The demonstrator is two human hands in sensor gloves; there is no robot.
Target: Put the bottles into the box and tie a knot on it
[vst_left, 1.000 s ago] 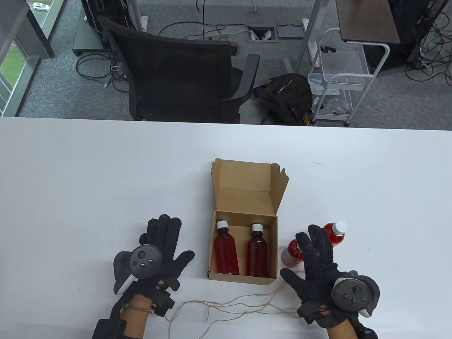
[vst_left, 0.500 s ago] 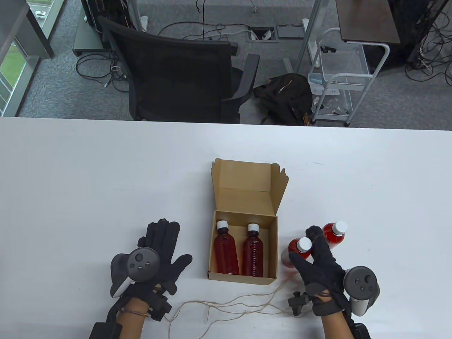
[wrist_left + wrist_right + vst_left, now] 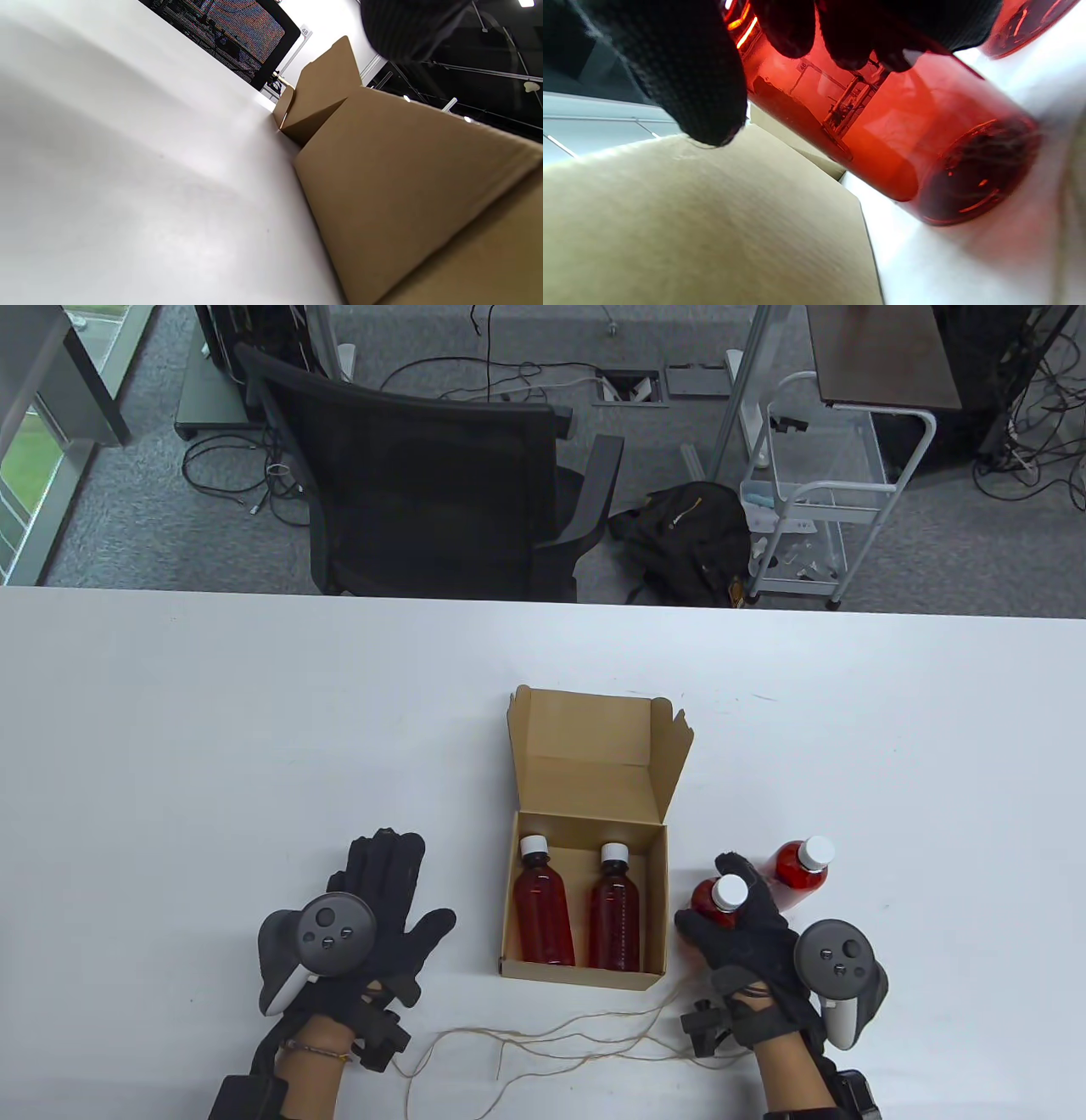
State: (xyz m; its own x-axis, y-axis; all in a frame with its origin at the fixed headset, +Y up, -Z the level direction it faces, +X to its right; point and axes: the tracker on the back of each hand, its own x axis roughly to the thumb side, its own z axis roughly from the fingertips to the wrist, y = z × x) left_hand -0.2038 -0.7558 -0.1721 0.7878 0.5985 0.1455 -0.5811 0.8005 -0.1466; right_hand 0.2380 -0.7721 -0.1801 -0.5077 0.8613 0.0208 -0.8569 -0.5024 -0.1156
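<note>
The box (image 3: 594, 780) is plain brown cardboard, and the table (image 3: 212, 729) is white. Every bottle, like the one (image 3: 543, 908) in the box and the one (image 3: 719, 903) in the right hand (image 3: 747, 937), is see-through red with a white cap. Both gloves are black, also on the left hand (image 3: 382, 899), with dark grey trackers, and the string (image 3: 551, 1035) is light tan.

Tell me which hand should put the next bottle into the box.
Right. The right hand already grips a bottle just right of the box, with another bottle beside it. The left hand lies flat on the box's far side.
</note>
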